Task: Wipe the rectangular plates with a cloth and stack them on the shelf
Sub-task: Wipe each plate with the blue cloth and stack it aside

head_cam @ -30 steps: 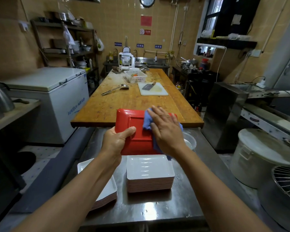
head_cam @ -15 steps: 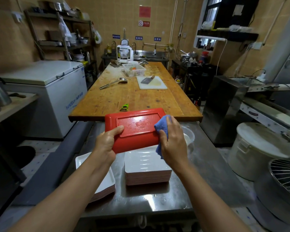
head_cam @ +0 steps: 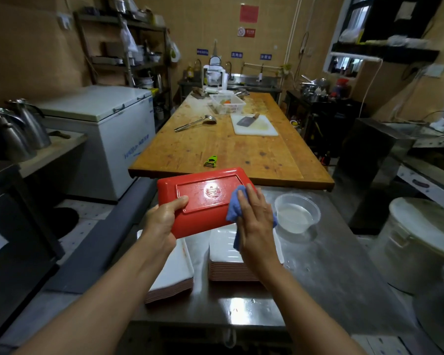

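While the left hand (head_cam: 162,221) is gripping the red rectangular plastic plate (head_cam: 203,201), the right hand (head_cam: 254,221) is pressing a blue cloth (head_cam: 235,208) on it with flat fingers.
Two stacks of white rectangular plates (head_cam: 223,254) are sitting on the shiny steel table (head_cam: 318,265) below.

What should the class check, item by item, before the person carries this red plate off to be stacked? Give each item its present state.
1. Left hand has a firm hold on the red plate: ok, thumb on top at its near left corner.
2. Blue cloth is on the plate: ok, pressed flat under the right hand.
3. Underside wiped dry: cannot tell; it shines.
4. Eating side wiped: cannot tell, it faces down.
5. Plate is clear of the white stacks below: ok, held above them.
6. Water bowl is out of the way: ok, beside the right hand.
7. Shelf has room: cannot tell.
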